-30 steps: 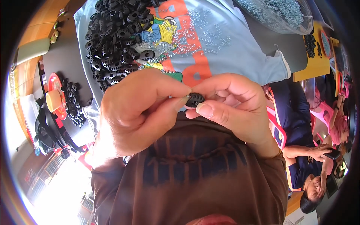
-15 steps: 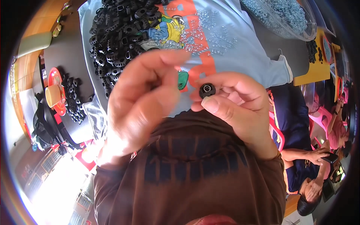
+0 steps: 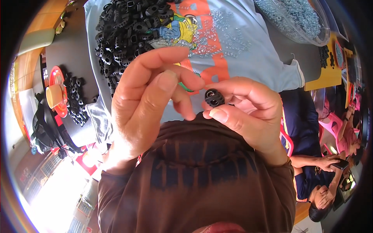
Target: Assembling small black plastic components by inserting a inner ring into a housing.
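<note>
Right hand (image 3: 248,112): thumb and fingertips pinch a small black plastic toggle (image 3: 214,97), held up at chest height. Left hand (image 3: 149,97): fingers loosely curled, empty, just beside it. Beyond: heap of black toggles (image 3: 124,31) on printed blue cloth (image 3: 248,58).

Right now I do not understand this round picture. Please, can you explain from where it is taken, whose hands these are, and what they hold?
The picture comes from a wide camera worn on a person's head, looking down, so edges bend. The two bare hands are that person's own. The right hand pinches a small black plastic part between thumb and fingers. The left hand is raised beside it, fingers bent, holding nothing I can see. Behind them a light blue printed cloth carries a pile of the same black parts. A clear bowl of small pale pieces stands at the upper right.
</note>
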Motion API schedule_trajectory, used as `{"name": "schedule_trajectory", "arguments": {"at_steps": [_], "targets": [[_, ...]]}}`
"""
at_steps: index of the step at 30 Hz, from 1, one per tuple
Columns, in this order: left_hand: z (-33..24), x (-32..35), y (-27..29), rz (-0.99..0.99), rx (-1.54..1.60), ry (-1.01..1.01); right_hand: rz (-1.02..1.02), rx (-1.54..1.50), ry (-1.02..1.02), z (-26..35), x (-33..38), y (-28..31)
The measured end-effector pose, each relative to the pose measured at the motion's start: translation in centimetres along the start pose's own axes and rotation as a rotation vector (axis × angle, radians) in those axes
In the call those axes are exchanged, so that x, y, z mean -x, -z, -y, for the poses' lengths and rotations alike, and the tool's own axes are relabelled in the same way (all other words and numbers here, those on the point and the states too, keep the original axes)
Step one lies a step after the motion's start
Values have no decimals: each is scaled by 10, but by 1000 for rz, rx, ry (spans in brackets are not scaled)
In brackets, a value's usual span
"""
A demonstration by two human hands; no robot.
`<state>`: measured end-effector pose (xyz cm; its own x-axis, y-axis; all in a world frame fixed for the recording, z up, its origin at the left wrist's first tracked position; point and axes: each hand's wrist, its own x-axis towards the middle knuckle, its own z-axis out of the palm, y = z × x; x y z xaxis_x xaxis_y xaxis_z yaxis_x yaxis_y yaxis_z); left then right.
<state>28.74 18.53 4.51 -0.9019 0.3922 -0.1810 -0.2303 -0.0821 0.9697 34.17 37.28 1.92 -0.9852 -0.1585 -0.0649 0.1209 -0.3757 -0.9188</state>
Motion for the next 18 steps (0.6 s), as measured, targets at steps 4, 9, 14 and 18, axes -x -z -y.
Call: {"name": "schedule_trajectory", "arguments": {"at_steps": [4, 9, 14, 18], "targets": [[-4, 2, 0, -7, -24, 23, -41, -77, -61, 1, 2, -2], [-8, 4, 4, 22, 29, 145, -44, -68, -11, 1, 0, -2], [5, 1, 10, 133, 141, 36, -70, -26, 44, 3, -3, -2], [6, 2, 9, 151, 140, 17, 31, -266, 22, 2, -5, 1]]}}
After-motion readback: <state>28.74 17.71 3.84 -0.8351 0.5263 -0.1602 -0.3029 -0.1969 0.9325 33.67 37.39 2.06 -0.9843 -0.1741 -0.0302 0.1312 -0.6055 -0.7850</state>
